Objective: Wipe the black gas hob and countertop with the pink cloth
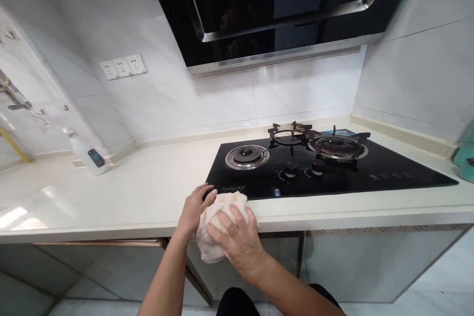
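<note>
A crumpled white cloth point(218, 224) sits bunched over the front edge of the bench point(111, 197), its lower part hanging below that edge. Both hands have hold of it. The right hand point(233, 242) is spread over the top, fingers slightly parted, and the left hand point(194, 207) is half curled against its left side, fingertips just beside the black glass hob point(388, 177). Ahead of the hands lies the hob's nearer burner point(247, 156), with two knobs point(291, 169) farther right. Well left of the hands, a white plastic bottle point(89, 155) sits near the wall.
</note>
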Available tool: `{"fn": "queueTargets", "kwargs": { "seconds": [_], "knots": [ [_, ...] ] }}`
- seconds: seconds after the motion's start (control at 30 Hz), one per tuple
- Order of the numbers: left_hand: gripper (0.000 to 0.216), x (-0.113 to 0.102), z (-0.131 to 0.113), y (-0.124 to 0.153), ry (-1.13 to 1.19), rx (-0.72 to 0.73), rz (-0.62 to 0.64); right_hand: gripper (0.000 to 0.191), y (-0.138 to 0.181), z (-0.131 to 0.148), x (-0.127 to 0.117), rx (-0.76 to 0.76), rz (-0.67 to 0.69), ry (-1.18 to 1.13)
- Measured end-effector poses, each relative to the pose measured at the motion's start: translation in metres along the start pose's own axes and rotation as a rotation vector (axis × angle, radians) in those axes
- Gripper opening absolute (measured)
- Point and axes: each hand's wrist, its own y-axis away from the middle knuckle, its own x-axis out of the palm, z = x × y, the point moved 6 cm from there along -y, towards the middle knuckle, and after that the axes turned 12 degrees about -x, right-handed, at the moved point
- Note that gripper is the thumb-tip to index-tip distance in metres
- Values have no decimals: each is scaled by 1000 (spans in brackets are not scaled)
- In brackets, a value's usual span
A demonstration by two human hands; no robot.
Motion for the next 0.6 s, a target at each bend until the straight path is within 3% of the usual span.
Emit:
{"fn": "queueTargets", "kwargs": {
  "seconds": [0.1, 0.23, 0.43, 0.6],
  "knots": [
    [55, -4, 1, -1, 47, -8, -1, 35, -1, 1, 2, -54, -66, -4],
    [54, -5, -3, 1, 4, -5, -19, 28, 29, -29, -23, -108, -109, -45],
    [55, -2, -10, 7, -37, -10, -7, 44, 105, -110, -87, -54, 53, -2],
    [54, -4, -14, 11, -24, -13, 2, 43, 180, -197, -138, -3, 242, 47]
  ]
}}
